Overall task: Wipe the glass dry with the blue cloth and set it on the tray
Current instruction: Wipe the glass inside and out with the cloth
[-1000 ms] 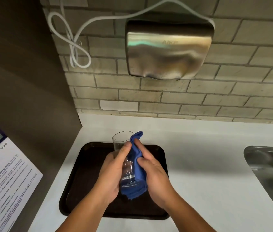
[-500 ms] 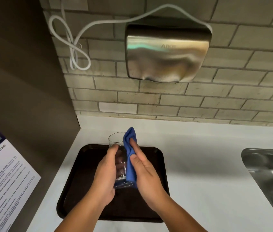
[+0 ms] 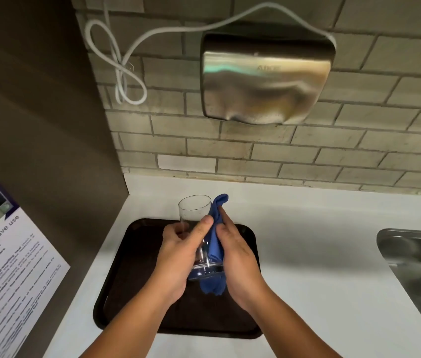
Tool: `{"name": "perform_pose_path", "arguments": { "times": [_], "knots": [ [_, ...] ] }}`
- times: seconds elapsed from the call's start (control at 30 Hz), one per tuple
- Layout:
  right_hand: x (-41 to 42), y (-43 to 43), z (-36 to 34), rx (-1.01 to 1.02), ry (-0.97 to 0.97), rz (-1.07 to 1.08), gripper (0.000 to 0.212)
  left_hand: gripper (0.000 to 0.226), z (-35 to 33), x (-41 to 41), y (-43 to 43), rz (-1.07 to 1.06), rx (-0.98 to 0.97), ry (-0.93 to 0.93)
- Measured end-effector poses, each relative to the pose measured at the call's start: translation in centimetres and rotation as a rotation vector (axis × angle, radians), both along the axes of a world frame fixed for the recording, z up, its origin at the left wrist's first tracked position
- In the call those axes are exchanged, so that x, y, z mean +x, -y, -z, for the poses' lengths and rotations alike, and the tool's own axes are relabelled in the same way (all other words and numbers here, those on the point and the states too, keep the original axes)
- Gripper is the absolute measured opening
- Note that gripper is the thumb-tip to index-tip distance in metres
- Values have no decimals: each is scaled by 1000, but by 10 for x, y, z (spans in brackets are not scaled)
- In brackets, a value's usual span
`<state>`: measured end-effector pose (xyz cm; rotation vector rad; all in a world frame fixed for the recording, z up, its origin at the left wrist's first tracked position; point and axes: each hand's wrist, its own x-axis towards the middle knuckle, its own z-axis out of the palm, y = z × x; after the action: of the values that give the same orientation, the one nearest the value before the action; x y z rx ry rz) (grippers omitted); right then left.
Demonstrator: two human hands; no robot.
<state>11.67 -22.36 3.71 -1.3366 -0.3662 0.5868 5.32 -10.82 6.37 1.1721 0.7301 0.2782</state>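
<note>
Centre of frame: a clear cylindrical drinking glass (image 3: pixel 196 223), tilted with its rim toward the wall, is held above a dark brown rectangular plastic tray (image 3: pixel 126 280) lying on a white countertop (image 3: pixel 320 254). The left hand (image 3: pixel 178 257) is wrapped around the glass body, thumb across its near side. The right hand (image 3: pixel 237 257) presses a blue cloth (image 3: pixel 215 244) flat against the right side of the glass. Upper right: a brushed-steel wall hand dryer (image 3: pixel 266 78) on grey brick. Right edge: a stainless-steel sink (image 3: pixel 416 264). Lower left: a printed microwave notice (image 3: pixel 5 275).

Glass (image 3: pixel 194 211) and cloth (image 3: pixel 215 244) above tray (image 3: pixel 131 288)
</note>
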Motion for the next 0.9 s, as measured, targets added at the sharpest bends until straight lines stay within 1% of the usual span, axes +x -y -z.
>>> {"name": "perform_pose_path", "arguments": {
  "times": [0.07,0.13,0.17,0.23,0.3,0.33,0.4,0.43,0.5,0.57,0.63,0.73,0.77,0.83,0.9],
  "knots": [
    [-5,0,0,-10,62,22,45,105,1,1,-3,-41,-35,18],
    [-6,-1,5,2,79,17,50,101,1,2,-4,-44,-41,30],
    [-4,0,6,7,58,18,48,94,2,3,-4,-37,-53,39],
    [1,0,4,12,-20,29,41,75,3,3,-3,-23,-64,55],
    [4,0,4,12,-92,32,40,58,6,3,-1,-37,-22,42],
    [4,-1,4,13,-90,43,41,52,7,3,-1,-53,17,30],
    [-2,-3,3,-1,-22,59,42,44,9,1,-3,-74,84,-5],
    [-4,-3,4,-6,2,55,42,46,9,0,-4,-75,92,-16],
    [-6,-3,5,-17,20,45,42,57,9,0,-6,-69,58,-14],
    [-3,-1,6,3,-14,44,41,64,8,-1,-5,-68,26,-10],
    [-4,0,4,14,-6,29,40,62,8,-2,-4,-68,41,-15],
    [-14,-4,2,-39,122,19,48,53,7,-2,-4,-76,25,-53],
    [-18,-5,2,-34,127,16,49,53,5,-2,-5,-69,5,-60],
    [-17,-5,5,6,92,18,45,59,1,-3,-4,-46,-31,-46],
    [-10,-4,7,56,3,29,41,74,-1,-5,-2,9,-40,-7]
  ]
}}
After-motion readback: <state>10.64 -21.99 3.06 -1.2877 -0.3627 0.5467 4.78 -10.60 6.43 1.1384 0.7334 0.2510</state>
